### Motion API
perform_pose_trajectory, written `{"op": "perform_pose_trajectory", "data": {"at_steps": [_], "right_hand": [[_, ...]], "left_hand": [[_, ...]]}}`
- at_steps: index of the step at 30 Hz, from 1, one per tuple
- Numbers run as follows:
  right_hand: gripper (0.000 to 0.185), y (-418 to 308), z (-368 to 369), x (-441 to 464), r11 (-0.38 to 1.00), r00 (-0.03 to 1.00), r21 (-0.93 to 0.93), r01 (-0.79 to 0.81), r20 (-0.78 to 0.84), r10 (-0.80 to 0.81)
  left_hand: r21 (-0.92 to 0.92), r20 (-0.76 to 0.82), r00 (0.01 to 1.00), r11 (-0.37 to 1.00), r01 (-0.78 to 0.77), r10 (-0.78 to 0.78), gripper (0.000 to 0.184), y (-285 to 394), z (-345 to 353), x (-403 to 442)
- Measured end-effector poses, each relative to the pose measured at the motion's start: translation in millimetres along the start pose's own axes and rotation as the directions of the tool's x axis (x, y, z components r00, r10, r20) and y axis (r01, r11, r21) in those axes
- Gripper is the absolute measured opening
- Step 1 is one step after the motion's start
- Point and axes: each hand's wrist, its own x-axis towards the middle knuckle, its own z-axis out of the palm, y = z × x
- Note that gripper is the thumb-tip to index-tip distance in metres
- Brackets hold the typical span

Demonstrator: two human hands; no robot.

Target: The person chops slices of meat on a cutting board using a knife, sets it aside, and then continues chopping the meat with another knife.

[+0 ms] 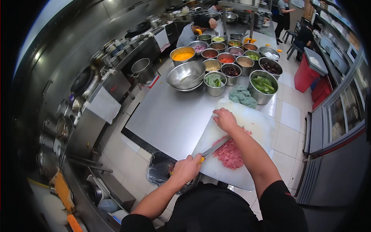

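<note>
Knife (217,146): your left hand (186,169) grips its yellow handle; the blade passes under your right forearm (255,154).
Right hand (225,120): fingers bent above the cutting board (212,133); whether they hold anything, you cannot tell.
Meat (231,155): sliced pile on the board, mostly right of the blade.
Far edge: green cloth (242,96) and pot of leaves (258,96) limit your reach.
Open room: bare table (166,123) to your left.

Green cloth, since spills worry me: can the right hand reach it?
Probably yes: the right hand is close, and only bare cutting board seems to lie between it and the green cloth.
</note>
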Motion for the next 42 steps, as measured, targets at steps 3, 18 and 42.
{"op": "perform_pose_trajectory", "data": {"at_steps": [3,18,42], "right_hand": [[0.023,2.4,17.0,12.4,0.998,1.000,-0.069,-0.001,-0.028,-0.001],[0.008,-38.0,-33.3,-131.0,0.954,0.935,0.004,0.298,-0.203,-0.291],[0.021,-37.4,-28.8,-176.2,0.981,0.904,-0.181,-0.071,-0.427,-0.013]], "left_hand": [[-0.028,-0.008,1.000,0.999,0.017,-0.017,0.033,0.9,5.1,-12.2],[-0.325,-0.031,0.997,0.944,0.057,-0.071,0.039,-42.0,-11.6,4.8],[-0.291,0.047,0.987,0.948,-0.132,0.152,0.035,-6.3,-2.5,10.4]]}}
